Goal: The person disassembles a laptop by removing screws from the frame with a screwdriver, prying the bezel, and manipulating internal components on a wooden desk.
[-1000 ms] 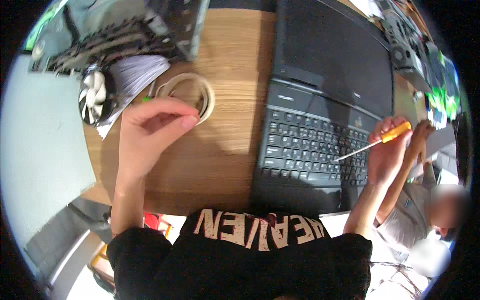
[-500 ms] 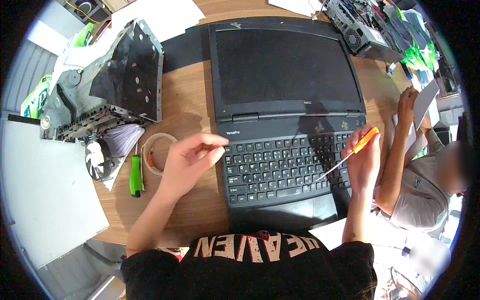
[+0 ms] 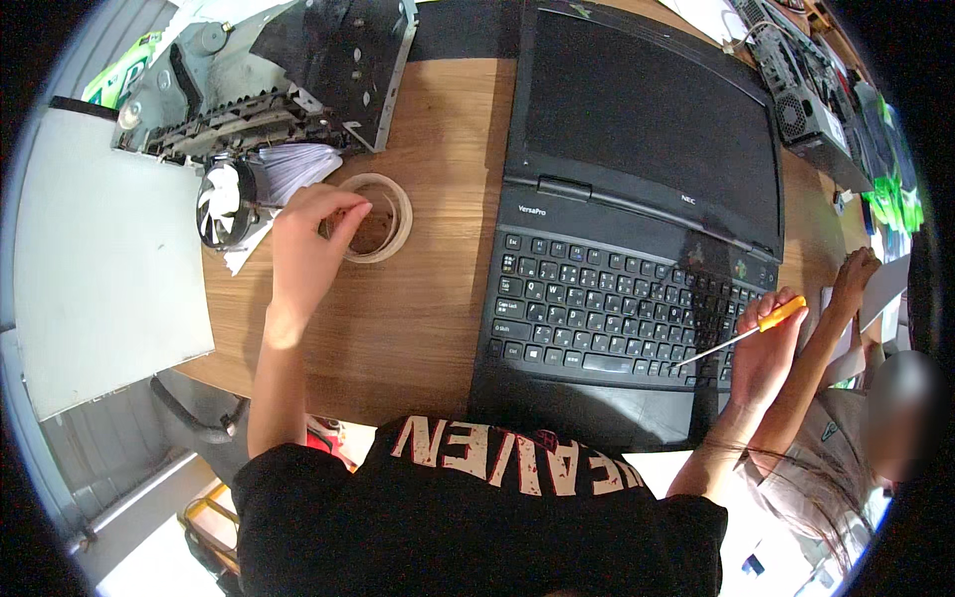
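An open black laptop (image 3: 637, 298) lies on the desk with its screen raised. My right hand (image 3: 764, 358) rests by the right end of its keyboard, closed round an orange-handled screwdriver (image 3: 782, 315). The thin shaft slants down left over the lower keys. My left hand (image 3: 308, 244) is at the left edge of a tape-roll ring (image 3: 400, 224), thumb and forefinger pressed together. Whatever they may pinch is too small to make out. Some small dark bits lie inside the ring. The green screwdriver seen before is out of sight, perhaps under my left hand.
A metal computer chassis (image 3: 298, 70) stands at the back left, with a small fan (image 3: 224, 204) and white papers (image 3: 298, 169) in front. A power supply and case parts (image 3: 811, 124) sit at the back right. Another person's arm (image 3: 821, 353) reaches in at the right.
My left hand has gone from the laptop's left edge over to the tape-roll ring. The view has turned left, shifting the laptop rightward. My right hand still holds the orange screwdriver over the keys.
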### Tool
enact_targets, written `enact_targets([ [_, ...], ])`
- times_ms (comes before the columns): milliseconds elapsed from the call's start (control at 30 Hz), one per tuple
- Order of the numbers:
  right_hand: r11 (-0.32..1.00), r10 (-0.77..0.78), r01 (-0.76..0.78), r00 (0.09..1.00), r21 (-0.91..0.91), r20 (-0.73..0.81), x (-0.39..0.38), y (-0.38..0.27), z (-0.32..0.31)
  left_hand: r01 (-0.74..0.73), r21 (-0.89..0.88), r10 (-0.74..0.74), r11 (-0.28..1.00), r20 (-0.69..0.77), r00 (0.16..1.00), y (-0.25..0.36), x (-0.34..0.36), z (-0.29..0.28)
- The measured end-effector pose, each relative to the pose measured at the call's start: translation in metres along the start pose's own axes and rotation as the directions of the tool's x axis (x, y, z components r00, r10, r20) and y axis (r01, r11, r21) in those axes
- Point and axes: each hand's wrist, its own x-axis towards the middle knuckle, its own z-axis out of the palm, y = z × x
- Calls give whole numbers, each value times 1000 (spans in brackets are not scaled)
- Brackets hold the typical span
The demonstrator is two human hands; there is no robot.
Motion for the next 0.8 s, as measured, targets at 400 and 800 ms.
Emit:
enact_targets([
  [400, 1000, -1, 3, 997, 23, -76, 0, -6, -4, -91, -75, 97, 993, 87, 991, 34, 37, 11],
  [800, 997, -69, 65, 986, -35, -152, -9, -15, 9, -95, 51, 101, 994, -126, 987, 51, 215, 129],
])
